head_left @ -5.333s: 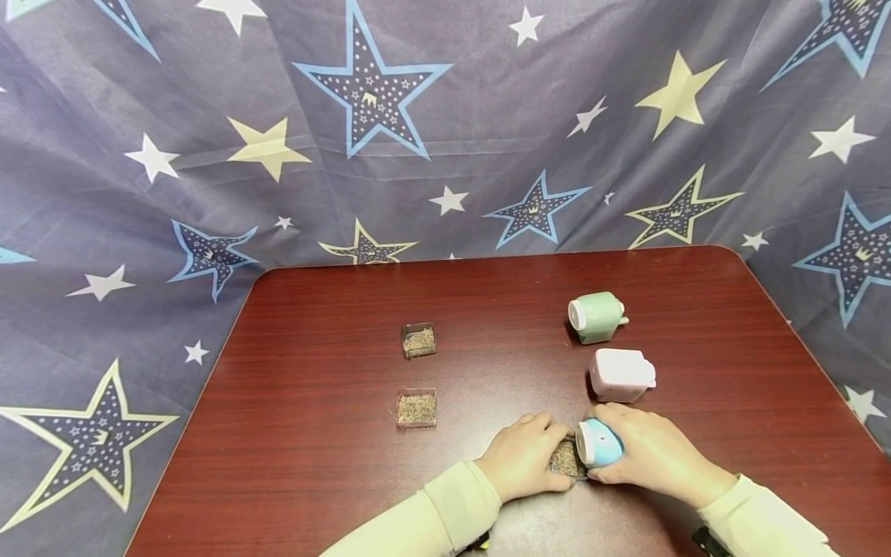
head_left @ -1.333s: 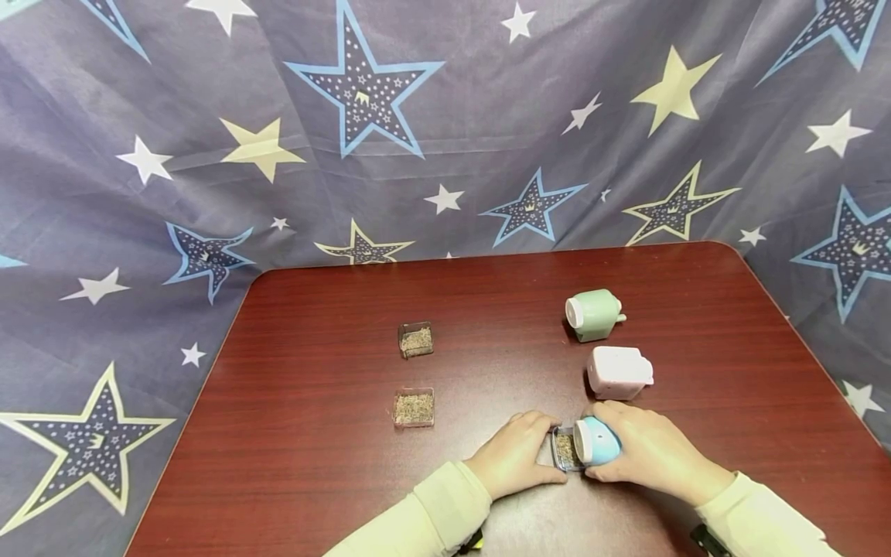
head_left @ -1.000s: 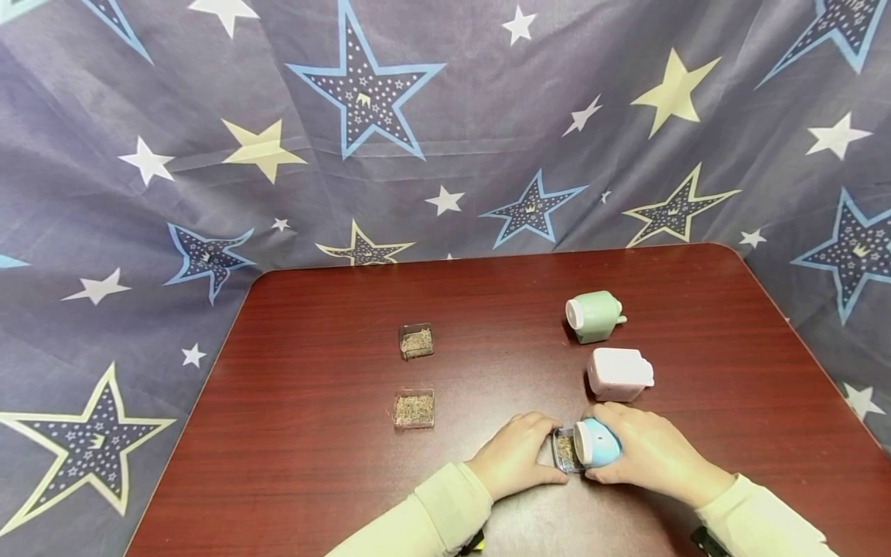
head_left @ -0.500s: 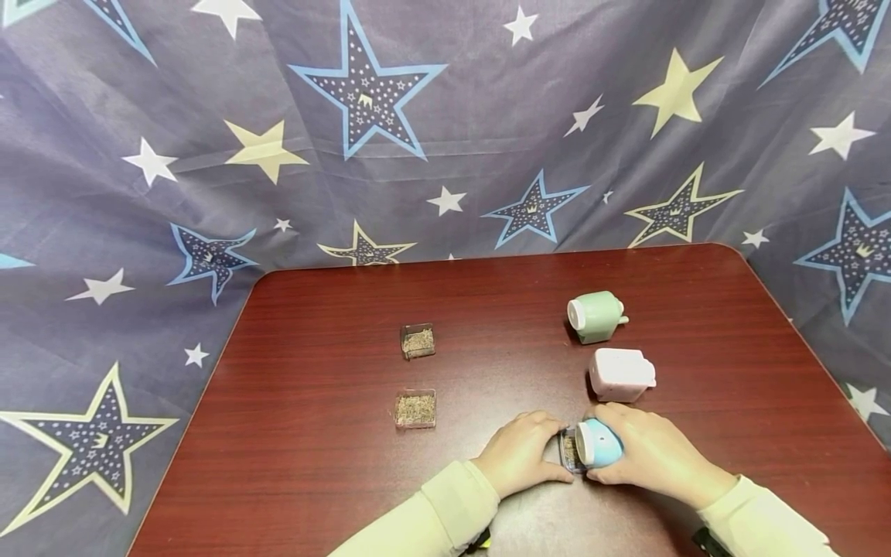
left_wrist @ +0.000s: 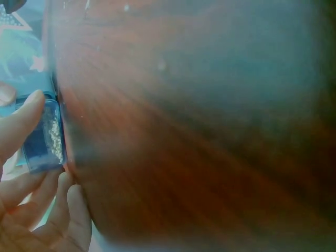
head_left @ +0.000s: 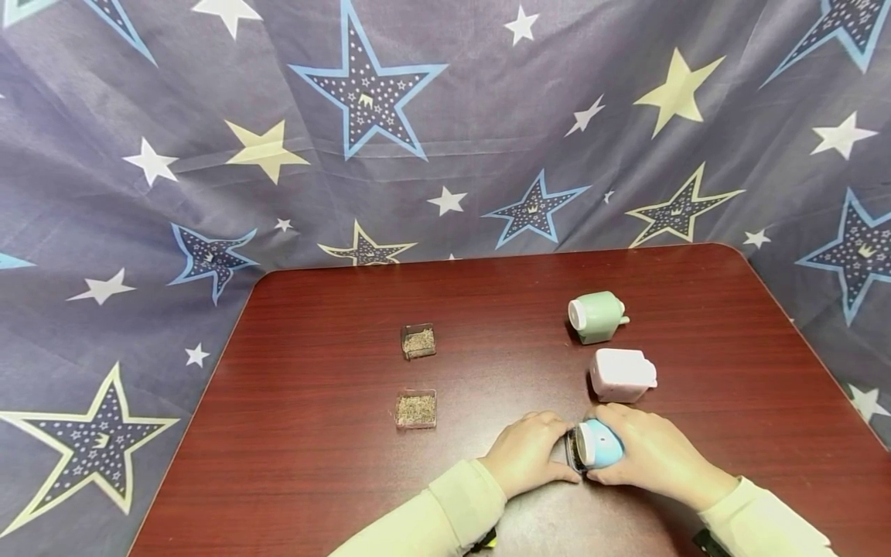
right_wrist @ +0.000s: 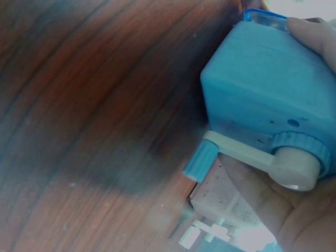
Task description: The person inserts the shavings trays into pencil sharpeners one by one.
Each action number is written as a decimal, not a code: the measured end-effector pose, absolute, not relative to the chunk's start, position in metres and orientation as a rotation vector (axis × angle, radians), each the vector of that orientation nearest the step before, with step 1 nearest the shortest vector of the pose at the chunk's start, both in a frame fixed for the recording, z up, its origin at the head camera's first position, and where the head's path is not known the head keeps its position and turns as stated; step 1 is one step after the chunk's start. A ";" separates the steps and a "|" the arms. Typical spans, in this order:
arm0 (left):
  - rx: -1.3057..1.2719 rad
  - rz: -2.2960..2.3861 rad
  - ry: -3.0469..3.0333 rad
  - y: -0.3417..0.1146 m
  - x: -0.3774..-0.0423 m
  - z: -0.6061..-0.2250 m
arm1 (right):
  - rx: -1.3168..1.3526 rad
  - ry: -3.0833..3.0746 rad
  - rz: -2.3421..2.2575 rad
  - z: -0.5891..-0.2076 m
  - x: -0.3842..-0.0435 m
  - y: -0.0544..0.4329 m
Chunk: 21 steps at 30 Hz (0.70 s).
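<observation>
Left hand (head_left: 527, 455) pinches one tray (left_wrist: 39, 148), right hand (head_left: 660, 455) grips one blue sharpener (head_left: 605, 444), two other sharpeners (head_left: 619, 374), two other trays (head_left: 416, 425) on surface (head_left: 494, 309)

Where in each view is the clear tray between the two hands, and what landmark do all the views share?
Head: clear tray low, right of centre, beside the blue sharpener.
Left wrist: clear tray at far left.
Right wrist: clear tray at top right, partly hidden.
Shared landmark: the red-brown table.
</observation>
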<state>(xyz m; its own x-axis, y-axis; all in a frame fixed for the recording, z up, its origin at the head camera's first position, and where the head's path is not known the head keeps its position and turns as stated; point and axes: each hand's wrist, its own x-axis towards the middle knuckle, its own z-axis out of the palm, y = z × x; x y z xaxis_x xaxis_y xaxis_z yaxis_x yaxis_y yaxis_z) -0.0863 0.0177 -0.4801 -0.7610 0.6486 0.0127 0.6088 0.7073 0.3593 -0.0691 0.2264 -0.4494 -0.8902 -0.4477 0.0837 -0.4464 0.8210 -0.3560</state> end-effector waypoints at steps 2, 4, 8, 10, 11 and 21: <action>1.044 0.519 2.801 0.018 -0.086 -0.480 | -0.737 2.997 -0.587 -0.449 -0.069 0.226; 1.053 0.518 2.802 0.019 -0.086 -0.481 | -0.738 3.001 -0.585 -0.450 -0.069 0.226; 1.056 0.514 2.804 0.020 -0.086 -0.482 | -0.738 3.003 -0.575 -0.450 -0.069 0.226; 1.056 0.507 2.803 0.020 -0.086 -0.482 | -0.735 2.999 -0.574 -0.450 -0.069 0.225; 1.055 0.505 2.803 0.020 -0.086 -0.482 | -0.733 2.998 -0.573 -0.450 -0.069 0.225; 1.069 0.476 2.808 0.022 -0.085 -0.481 | -0.714 2.994 -0.587 -0.449 -0.069 0.225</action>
